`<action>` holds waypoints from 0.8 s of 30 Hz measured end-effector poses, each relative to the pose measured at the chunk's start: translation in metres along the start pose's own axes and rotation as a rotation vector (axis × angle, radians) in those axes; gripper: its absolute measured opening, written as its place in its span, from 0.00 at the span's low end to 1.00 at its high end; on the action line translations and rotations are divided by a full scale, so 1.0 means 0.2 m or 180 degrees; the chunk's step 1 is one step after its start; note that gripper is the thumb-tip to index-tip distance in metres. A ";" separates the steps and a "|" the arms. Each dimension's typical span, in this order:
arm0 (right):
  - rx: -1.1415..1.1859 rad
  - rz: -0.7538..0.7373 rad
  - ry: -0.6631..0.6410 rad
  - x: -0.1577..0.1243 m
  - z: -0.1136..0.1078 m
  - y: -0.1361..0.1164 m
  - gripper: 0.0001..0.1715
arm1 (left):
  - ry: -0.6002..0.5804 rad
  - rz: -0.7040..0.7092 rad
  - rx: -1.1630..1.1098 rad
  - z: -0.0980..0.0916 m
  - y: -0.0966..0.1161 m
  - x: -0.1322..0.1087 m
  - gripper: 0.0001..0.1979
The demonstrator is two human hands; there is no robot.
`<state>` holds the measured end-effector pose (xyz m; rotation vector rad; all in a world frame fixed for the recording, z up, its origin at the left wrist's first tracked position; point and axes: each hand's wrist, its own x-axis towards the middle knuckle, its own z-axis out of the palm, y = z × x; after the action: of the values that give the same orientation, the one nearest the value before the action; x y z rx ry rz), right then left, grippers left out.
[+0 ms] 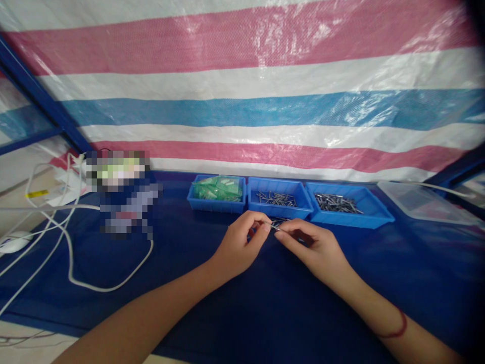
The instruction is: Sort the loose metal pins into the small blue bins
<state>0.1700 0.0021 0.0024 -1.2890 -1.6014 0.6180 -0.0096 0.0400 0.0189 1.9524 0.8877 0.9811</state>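
My left hand [239, 246] and my right hand [321, 248] meet over the blue table, just in front of the middle bin. Between their fingertips is a small, thin metal screw [273, 226]; each hand pinches one end, and the fingers partly cover it. Right behind the fingertips lie several loose dark metal pieces [280, 220] on the table, half hidden by my hands. The middle blue bin [279, 208] contains scattered metal screws [278, 198]. More of them, piled denser, fill the right blue bin [350, 220].
A green plastic bag [219, 188] sits in the left blue bin [216, 206]. At the far right lies a clear plastic lid or tray [420, 203]. White cables [109, 289] and a white mouse [15, 241] occupy the left side. Behind everything hangs a striped plastic sheet [242, 111].
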 end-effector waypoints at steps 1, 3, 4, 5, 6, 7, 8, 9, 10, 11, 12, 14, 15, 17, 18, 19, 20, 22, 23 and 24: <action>-0.0015 -0.0016 0.0045 0.00 -0.01 0.00 0.11 | -0.0021 -0.0011 0.0029 0.00 0.00 0.00 0.07; -0.0048 -0.0048 0.0088 0.00 -0.02 -0.02 0.11 | -0.0091 -0.0006 0.0133 0.00 0.00 0.00 0.07; -0.0068 -0.0061 0.0088 0.00 -0.03 -0.03 0.11 | -0.0152 0.0025 0.0217 0.00 0.00 0.00 0.07; -0.0099 -0.0078 0.0087 0.00 -0.04 -0.03 0.11 | -0.0229 0.0090 0.0332 -0.01 0.00 0.00 0.07; -0.0143 -0.0103 0.0109 0.01 -0.05 -0.04 0.11 | -0.0306 0.0175 0.0492 -0.01 0.00 0.00 0.07; -0.0202 -0.0141 0.0182 0.02 -0.07 -0.04 0.10 | -0.0373 0.0259 0.0707 -0.02 0.00 0.01 0.08; -0.0281 -0.0186 0.0307 0.03 -0.09 -0.03 0.10 | -0.0432 0.0329 0.0974 -0.02 0.00 0.01 0.08; -0.0381 -0.0227 0.0486 0.05 -0.13 -0.02 0.09 | -0.0478 0.0381 0.1270 -0.03 0.00 0.01 0.08; -0.0502 -0.0255 0.0708 0.07 -0.17 0.01 0.09 | -0.0516 0.0413 0.1568 -0.04 -0.01 0.01 0.10; -0.0653 -0.0266 0.0944 0.09 -0.21 0.04 0.10 | -0.0550 0.0426 0.1843 -0.05 -0.02 0.01 0.12; -0.0825 -0.0245 0.1143 0.10 -0.26 0.07 0.11 | -0.0595 0.0434 0.2076 -0.06 -0.03 0.01 0.14; -0.1360 -0.0203 0.1483 0.14 -0.36 0.16 0.15 | -0.0711 0.0454 0.2392 -0.07 -0.05 0.01 0.19; -0.1748 -0.0240 0.1457 0.15 -0.40 0.20 0.16 | -0.0776 0.0454 0.2495 -0.07 -0.07 0.00 0.20; -0.2397 -0.0338 0.1264 0.17 -0.46 0.26 0.18 | -0.0890 0.0447 0.2621 -0.08 -0.09 0.00 0.20; -0.2598 -0.0370 0.1204 0.18 -0.47 0.28 0.19 | -0.0912 0.0444 0.2652 -0.08 -0.09 0.00 0.19; -0.2719 -0.0408 0.1205 0.18 -0.46 0.29 0.19 | -0.0924 0.0446 0.2668 -0.08 -0.10 0.00 0.18; -0.2761 -0.0452 0.1249 0.18 -0.45 0.29 0.19 | -0.0928 0.0454 0.2674 -0.08 -0.10 0.01 0.17; -0.2703 -0.0578 0.1317 0.17 -0.40 0.25 0.19 | -0.0937 0.0489 0.2660 -0.09 -0.10 0.01 0.14; -0.2630 -0.0650 0.1295 0.16 -0.37 0.23 0.18 | -0.0950 0.0518 0.2640 -0.09 -0.09 0.01 0.13; -0.2536 -0.0722 0.1233 0.15 -0.34 0.19 0.17 | -0.0970 0.0551 0.2613 -0.09 -0.09 0.02 0.13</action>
<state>0.2485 0.0305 0.0089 -1.6185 -1.6739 -0.4505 -0.0282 0.0569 0.0121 2.8080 1.0483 0.3875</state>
